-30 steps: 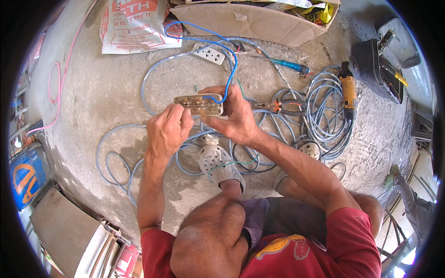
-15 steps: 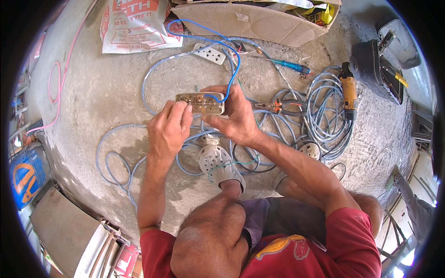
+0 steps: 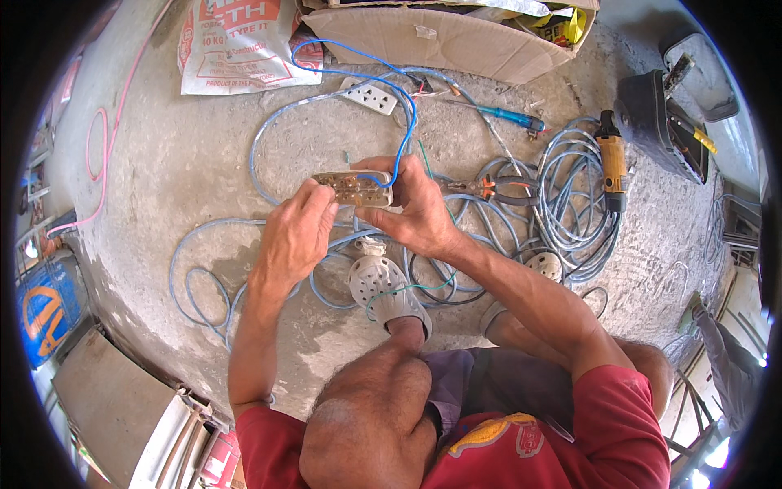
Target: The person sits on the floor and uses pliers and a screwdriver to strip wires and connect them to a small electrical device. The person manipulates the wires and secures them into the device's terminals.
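Beige socket strip (image 3: 354, 188) gripped between left hand (image 3: 295, 236) and right hand (image 3: 417, 213).

The opened beige socket strip (image 3: 353, 188) sits between the left hand (image 3: 295, 236) and right hand (image 3: 419, 213), above the grey perforated clog (image 3: 383, 287). Far: white power strip (image 3: 371, 96), brown cardboard box (image 3: 440, 37). Right: yellow-handled power tool (image 3: 612, 160).
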The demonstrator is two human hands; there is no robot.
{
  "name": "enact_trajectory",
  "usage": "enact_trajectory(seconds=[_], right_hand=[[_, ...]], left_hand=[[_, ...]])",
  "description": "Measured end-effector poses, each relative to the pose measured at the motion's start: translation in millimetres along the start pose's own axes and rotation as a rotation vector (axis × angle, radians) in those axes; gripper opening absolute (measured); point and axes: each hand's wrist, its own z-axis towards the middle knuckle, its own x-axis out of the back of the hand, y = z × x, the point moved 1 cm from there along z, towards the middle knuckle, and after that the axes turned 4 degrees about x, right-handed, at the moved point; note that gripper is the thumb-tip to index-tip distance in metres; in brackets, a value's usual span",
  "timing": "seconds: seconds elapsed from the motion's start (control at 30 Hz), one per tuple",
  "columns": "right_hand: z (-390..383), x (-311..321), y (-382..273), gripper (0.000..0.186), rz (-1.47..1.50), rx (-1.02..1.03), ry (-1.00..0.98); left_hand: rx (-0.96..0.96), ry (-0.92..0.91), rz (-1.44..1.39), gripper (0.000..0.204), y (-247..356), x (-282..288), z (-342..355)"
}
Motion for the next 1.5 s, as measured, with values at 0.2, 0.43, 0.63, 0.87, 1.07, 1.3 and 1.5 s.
enact_trajectory(seconds=[0.2,0.43,0.63,0.87,1.07,1.3,1.5], right_hand=[[-1,-2,-2,0.057,-0.085,0.046,-0.007],[-3,-6,-3,0.058,-0.130,0.059,0.068],[-4,-6,3,0.058,-0.073,0.042,0.084],[-2,-3,-1,0.057,-0.042,0.011,0.026],[-1,-3,5,0.057,-0.031,0.051,0.061],[-1,-3,0,0.056,-0.072,0.010,0.058],[-2,-6,3,0.053,-0.092,0.066,0.060]], left_hand=[[-0.046,0.067,0.054,0.009,-5,-5,-2],[-0.074,0.255,0.170,0.016,-12,-22,-4],[-0.113,0.312,0.330,0.025,-15,-22,-6],[-0.124,0.380,0.232,0.015,-13,-17,-4],[-0.085,0.323,0.214,0.015,-8,-21,-4],[0.023,0.167,0.008,0.012,-8,-14,-7],[0.028,0.108,0.063,0.010,-8,-7,-9]])
